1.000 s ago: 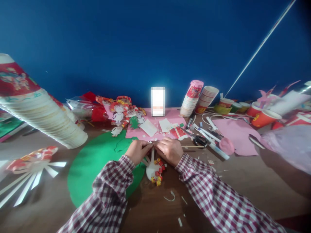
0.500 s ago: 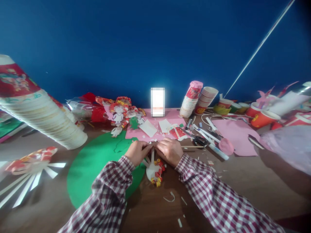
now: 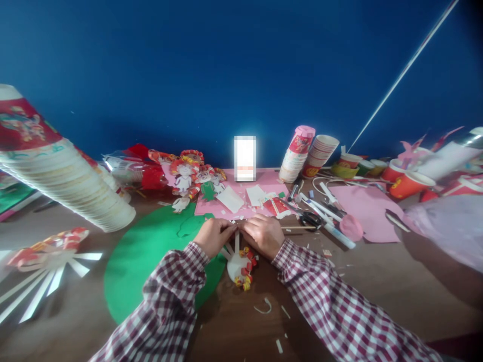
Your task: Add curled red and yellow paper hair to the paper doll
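My left hand (image 3: 214, 235) and my right hand (image 3: 263, 234) meet over a cut-up paper cup (image 3: 238, 260) lying on the wooden table (image 3: 377, 296). Both hands are closed, their fingertips pinching one white strip of that cup between them. The cup's base points toward me, with curled red and yellow strips on its right side. Checked sleeves cover both forearms. A green paper circle (image 3: 147, 256) lies under my left wrist.
A tall leaning stack of paper cups (image 3: 56, 171) fills the left. Another cut cup with fanned white strips (image 3: 45, 261) lies far left. Pink paper (image 3: 241, 196), paper figures (image 3: 188, 176), scissors (image 3: 311, 219), pens, cup stacks (image 3: 309, 153) and red cups (image 3: 411, 183) crowd the back.
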A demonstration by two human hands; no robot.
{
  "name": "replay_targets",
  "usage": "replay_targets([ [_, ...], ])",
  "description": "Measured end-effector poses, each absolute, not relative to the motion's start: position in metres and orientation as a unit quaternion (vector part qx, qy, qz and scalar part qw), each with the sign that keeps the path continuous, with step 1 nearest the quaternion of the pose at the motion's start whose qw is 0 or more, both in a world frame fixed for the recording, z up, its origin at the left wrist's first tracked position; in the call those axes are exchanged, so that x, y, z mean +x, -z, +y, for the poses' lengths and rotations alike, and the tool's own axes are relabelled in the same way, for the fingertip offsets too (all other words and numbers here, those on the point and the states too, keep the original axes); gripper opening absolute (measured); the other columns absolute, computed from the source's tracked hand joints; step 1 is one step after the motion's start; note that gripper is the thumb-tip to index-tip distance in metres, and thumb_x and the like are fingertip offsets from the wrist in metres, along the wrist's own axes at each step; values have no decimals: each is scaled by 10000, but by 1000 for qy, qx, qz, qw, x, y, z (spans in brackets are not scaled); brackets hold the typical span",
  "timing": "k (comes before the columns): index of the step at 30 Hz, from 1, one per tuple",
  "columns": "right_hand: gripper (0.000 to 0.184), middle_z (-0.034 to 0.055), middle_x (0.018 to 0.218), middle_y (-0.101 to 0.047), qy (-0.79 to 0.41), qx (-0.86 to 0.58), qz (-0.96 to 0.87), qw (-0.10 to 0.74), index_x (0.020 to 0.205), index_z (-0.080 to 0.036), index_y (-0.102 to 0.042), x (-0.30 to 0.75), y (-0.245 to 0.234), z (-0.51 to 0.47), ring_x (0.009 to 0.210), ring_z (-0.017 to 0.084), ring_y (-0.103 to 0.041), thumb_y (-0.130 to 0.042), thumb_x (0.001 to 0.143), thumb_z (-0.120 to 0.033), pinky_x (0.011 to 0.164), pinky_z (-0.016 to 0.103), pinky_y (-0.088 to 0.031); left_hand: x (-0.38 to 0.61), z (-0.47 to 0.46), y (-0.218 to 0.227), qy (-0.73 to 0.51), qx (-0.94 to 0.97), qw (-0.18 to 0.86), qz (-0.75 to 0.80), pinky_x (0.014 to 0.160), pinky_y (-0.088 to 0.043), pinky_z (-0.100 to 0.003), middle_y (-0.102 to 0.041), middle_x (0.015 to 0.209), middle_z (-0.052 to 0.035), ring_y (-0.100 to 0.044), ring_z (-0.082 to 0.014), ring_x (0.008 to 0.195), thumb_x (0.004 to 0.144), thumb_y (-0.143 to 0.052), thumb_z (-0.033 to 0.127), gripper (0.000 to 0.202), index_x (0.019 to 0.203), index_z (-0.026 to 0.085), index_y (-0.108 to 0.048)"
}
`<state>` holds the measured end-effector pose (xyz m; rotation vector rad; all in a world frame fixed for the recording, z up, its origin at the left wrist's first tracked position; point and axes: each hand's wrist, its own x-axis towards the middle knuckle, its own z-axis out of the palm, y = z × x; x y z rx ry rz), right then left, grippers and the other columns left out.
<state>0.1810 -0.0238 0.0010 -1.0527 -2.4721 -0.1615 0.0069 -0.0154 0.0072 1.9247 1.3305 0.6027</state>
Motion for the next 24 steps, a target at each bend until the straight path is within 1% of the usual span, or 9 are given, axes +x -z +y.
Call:
replay_targets([
  [6,174,30,717,-594,55,-383,-894,227,823,-166,-606,180,0,-24,724,148,-491,-458,849,-254,658,249,-360,8,-17,-9,-224,748,331,530,479,-353,-200,-600,542,-24,-510,-124,522,764,-411,385,367,613,129,-626],
  [10,173,27,713,-594,57,-385,-891,234,844,-169,-605,180,-1,-25,720,148,-492,-452,851,-249,657,248,-362,8,-18,-12,-221,754,312,534,509,-370,-206,-630,582,-29,-540,-133,555,759,-424,358,331,654,139,-649],
  [13,183,29,718,-600,54,-385,-887,250,838,-165,-605,180,-1,-25,710,147,-496,-450,853,-259,649,248,-369,9,-18,-14,-230,751,313,533,541,-386,-206,-653,628,-29,-566,-139,595,748,-446,330,290,691,144,-660],
  [18,177,30,742,-613,27,-379,-882,279,869,-160,-606,180,1,-23,712,144,-510,-455,852,-250,665,250,-388,10,-19,-15,-234,745,316,539,565,-402,-211,-666,651,-31,-584,-143,616,739,-459,301,266,735,140,-670],
  [24,174,33,750,-617,4,-379,-880,287,874,-160,-605,180,3,-22,726,142,-527,-454,854,-244,687,255,-399,10,-19,-13,-239,739,311,547,576,-410,-218,-677,690,-41,-590,-148,632,723,-483,290,256,781,135,-678],
])
